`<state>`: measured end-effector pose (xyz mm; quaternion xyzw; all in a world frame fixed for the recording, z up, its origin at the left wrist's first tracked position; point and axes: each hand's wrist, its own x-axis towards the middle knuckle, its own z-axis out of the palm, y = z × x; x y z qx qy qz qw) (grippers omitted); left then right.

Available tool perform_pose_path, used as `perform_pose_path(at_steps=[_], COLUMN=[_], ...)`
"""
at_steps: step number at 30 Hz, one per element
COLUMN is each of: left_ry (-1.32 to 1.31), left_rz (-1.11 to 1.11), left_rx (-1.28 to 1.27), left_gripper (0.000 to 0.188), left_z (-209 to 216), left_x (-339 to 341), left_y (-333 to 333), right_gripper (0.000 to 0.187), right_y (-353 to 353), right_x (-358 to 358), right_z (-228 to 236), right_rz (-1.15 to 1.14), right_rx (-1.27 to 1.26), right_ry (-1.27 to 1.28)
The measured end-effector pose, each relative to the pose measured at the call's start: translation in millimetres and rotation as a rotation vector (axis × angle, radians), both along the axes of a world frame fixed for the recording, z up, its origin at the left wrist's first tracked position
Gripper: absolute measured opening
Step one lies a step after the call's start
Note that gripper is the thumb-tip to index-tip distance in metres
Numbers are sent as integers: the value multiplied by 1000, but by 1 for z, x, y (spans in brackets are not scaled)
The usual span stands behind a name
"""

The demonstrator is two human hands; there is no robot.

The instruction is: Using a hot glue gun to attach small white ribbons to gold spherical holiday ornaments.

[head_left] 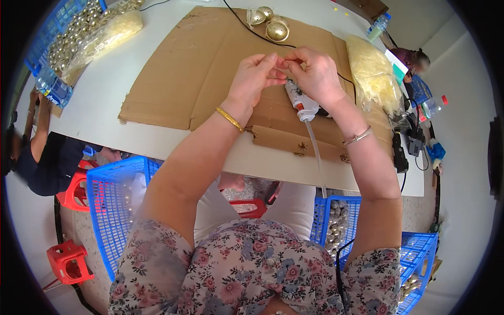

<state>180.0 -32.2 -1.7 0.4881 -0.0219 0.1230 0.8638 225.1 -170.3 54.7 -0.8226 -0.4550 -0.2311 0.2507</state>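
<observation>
Above a sheet of brown cardboard (173,89), my left hand (253,79) and my right hand (319,76) meet fingertip to fingertip. Both are closed in a pinch; whatever lies between the fingers is too small or hidden to name. Just under my right hand rests a white glue gun (302,102), partly covered by that hand. From its rear end a clear glue stick (315,147) hangs over the table's front edge. Beyond my hands, several gold bell-like balls (276,31) lie on the cardboard's far part, some in clear wrap.
A bag of pale yellowish pieces (373,73) lies at the right, near plugs and cables (415,142). Many metallic balls (79,39) are heaped far left beside a bottle (52,86). Blue baskets (107,210) stand below the table. Another person (47,163) sits at the left.
</observation>
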Motion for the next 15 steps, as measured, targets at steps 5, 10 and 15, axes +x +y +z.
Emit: perform_pose_path(at_steps=[5, 10, 15], left_ry=[73, 148, 114], left_rz=[187, 343, 433], left_rx=[-14, 122, 17], left_gripper=[21, 16, 11], left_z=[1, -1, -10], left_x=[-1, 1, 6], left_y=[2, 0, 1], right_gripper=[12, 33, 65], right_y=[9, 20, 68], right_x=[15, 60, 95], right_z=[6, 24, 15], right_rz=[-23, -252, -523], right_rx=[-145, -175, -296], right_ry=[-272, 160, 198])
